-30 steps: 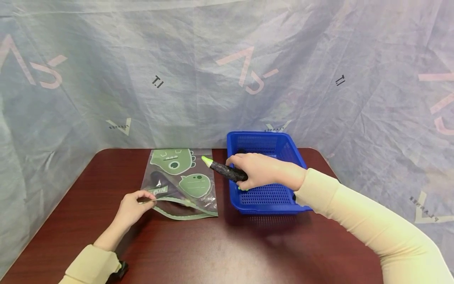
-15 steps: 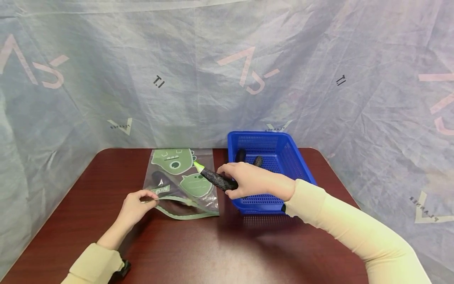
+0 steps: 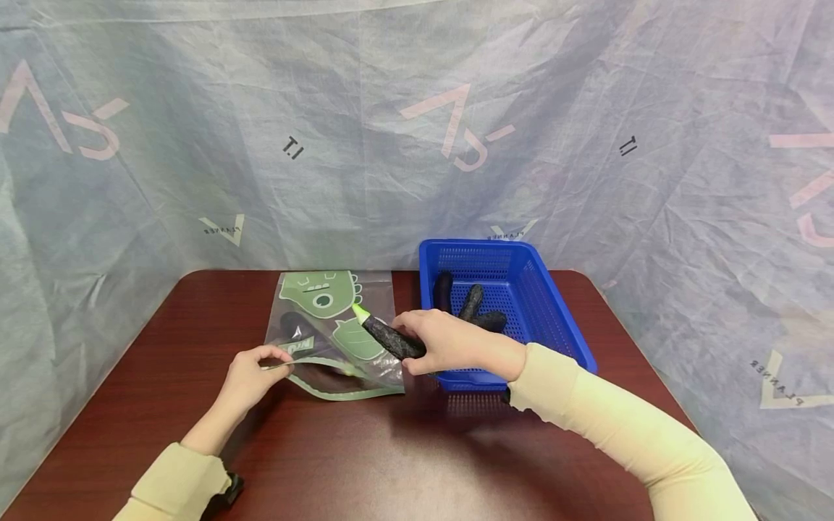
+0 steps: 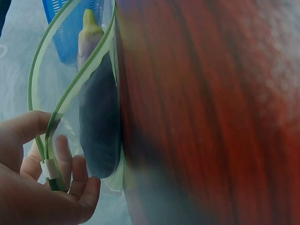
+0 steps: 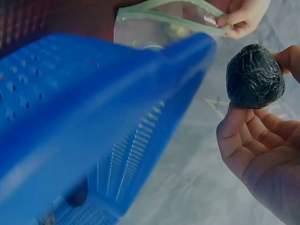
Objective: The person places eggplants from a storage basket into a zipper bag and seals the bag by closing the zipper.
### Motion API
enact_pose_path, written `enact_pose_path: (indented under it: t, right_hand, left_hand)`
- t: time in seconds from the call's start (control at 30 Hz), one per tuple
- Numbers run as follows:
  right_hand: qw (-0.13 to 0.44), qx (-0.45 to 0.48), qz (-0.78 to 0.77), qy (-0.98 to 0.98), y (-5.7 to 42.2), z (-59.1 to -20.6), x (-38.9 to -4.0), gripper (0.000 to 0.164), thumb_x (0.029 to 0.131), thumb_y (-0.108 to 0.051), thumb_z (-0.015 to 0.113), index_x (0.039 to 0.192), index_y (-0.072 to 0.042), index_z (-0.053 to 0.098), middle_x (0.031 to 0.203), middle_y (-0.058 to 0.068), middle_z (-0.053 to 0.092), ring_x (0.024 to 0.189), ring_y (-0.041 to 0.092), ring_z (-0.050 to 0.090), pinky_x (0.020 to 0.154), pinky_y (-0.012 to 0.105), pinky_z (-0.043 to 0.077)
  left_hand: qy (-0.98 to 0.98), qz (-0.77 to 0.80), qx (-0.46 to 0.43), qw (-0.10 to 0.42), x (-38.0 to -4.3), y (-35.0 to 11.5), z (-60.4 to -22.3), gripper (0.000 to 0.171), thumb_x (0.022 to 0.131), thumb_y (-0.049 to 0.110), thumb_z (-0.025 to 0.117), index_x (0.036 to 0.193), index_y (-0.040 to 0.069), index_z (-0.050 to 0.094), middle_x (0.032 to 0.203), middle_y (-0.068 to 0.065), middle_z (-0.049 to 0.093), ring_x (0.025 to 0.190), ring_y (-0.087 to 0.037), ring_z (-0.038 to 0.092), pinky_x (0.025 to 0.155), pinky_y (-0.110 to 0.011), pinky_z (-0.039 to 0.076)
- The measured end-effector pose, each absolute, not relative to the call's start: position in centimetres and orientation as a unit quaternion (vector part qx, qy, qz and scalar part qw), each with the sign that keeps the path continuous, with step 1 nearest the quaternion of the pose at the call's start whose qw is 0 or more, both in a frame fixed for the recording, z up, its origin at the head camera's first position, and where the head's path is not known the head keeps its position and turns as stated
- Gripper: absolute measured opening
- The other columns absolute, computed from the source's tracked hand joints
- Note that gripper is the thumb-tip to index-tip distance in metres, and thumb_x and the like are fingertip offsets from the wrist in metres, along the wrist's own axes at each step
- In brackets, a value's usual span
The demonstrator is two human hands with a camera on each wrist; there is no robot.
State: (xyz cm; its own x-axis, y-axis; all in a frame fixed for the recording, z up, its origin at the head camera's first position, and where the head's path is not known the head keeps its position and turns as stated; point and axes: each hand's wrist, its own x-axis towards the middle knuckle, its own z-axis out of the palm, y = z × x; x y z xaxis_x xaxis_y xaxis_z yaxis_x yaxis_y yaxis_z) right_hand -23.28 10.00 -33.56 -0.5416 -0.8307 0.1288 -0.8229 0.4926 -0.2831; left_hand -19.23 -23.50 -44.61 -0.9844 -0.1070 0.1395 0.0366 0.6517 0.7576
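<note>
My left hand (image 3: 257, 376) pinches the left corner of a clear zip bag's (image 3: 365, 347) green-edged mouth, where a white slider (image 4: 48, 169) shows. The bag lies flat with green cartoon prints, its mouth gaping toward me. Inside it rests a dark eggplant (image 4: 99, 112) with a pale green stem end. My right hand (image 3: 449, 344) grips a wrinkled black eggplant (image 3: 391, 337) by its thick end, between thumb and fingers. Its bright green tip points left and overlaps the bag in the head view. The right hand is at the left side of the blue basket (image 3: 554, 304).
Several dark eggplants, such as a wrinkled one (image 3: 472, 300), lie in the basket. The basket stands at the back right of the reddish-brown table (image 3: 326, 463). A grey cloth (image 3: 365, 145) hangs behind and at both sides.
My right hand has carried the wrinkled eggplant left and toward me, out from over the basket, uncovering the ones inside. My left hand keeps its pinch on the bag's edge.
</note>
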Motion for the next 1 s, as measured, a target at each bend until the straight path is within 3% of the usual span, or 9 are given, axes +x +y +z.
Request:
enact_pose_path:
  t: [0.33,0.53,1.0]
  right_hand:
    - [0.024,-0.478,-0.166,0.862,8.9,-34.7,-22.7,0.046,0.075,-0.026,0.070,0.116,-0.007,0.058,0.074,-0.007,0.055,0.069,0.006,0.049,0.061,0.018,0.042]
    - [0.029,-0.488,-0.164,0.857,8.3,-35.6,-22.2,0.048,0.075,-0.025,0.069,0.116,-0.004,0.058,0.075,-0.005,0.056,0.070,0.005,0.052,0.067,0.019,0.044]
    - [0.027,-0.507,-0.110,0.855,7.2,-37.4,-20.9,0.050,0.076,-0.031,0.069,0.119,-0.007,0.058,0.100,-0.001,0.063,0.076,0.003,0.054,0.067,0.016,0.046]
  left_hand:
    - [-0.903,-0.419,0.017,0.091,-19.5,-23.6,-44.7,0.008,0.077,0.013,0.074,0.084,0.011,0.071,0.095,-0.008,0.069,0.088,-0.019,0.058,0.068,-0.026,0.043]
    - [-0.902,-0.422,0.017,0.087,-19.6,-23.6,-44.8,0.008,0.078,0.012,0.073,0.085,0.010,0.071,0.095,-0.009,0.069,0.091,-0.023,0.059,0.068,-0.027,0.043]
    - [-0.903,-0.420,0.016,0.086,-19.6,-23.6,-44.7,0.009,0.078,0.013,0.074,0.085,0.010,0.071,0.096,-0.009,0.068,0.092,-0.022,0.057,0.069,-0.027,0.042]
